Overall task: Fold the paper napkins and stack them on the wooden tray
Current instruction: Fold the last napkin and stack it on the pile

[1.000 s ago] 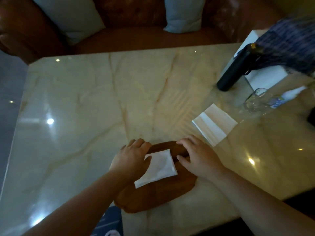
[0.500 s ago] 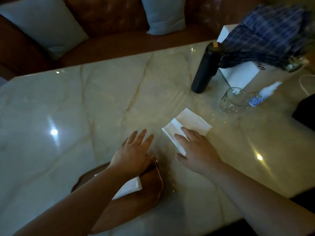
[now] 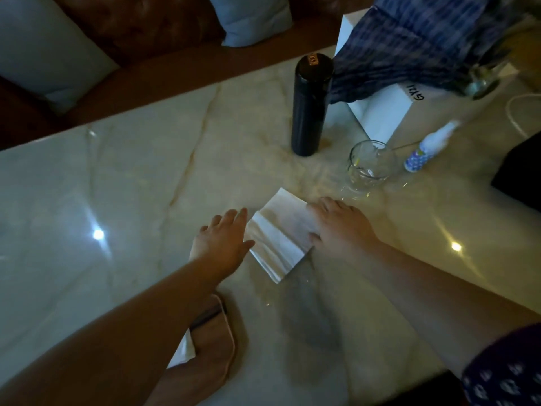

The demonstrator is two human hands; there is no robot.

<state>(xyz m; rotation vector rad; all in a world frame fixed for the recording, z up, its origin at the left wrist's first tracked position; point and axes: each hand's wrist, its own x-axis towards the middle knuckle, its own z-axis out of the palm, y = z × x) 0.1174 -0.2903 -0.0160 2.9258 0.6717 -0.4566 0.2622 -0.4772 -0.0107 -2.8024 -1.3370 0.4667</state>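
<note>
A white paper napkin [image 3: 278, 234] lies partly folded on the marble table [image 3: 117, 186] in the middle of the view. My right hand [image 3: 341, 227] rests flat on its right edge, thumb against the paper. My left hand [image 3: 222, 244] hovers just left of the napkin with fingers spread, its fingertips at the paper's left corner. The wooden tray [image 3: 215, 338] sits at the near edge under my left forearm, mostly hidden. A folded napkin [image 3: 183, 351] shows on it as a small white corner.
A tall black flask [image 3: 310, 104] stands behind the napkin. Right of it are a clear glass [image 3: 370, 164], a small spray bottle [image 3: 427, 145] and a white box [image 3: 380, 104] draped with blue checked cloth [image 3: 424, 42]. A brown sofa with pale cushions [image 3: 254, 22] runs along the far side.
Both hands left the tray and the folded napkin on it. My right hand reached the loose napkin first, and my left hand has now come up beside it. The view shifted right.
</note>
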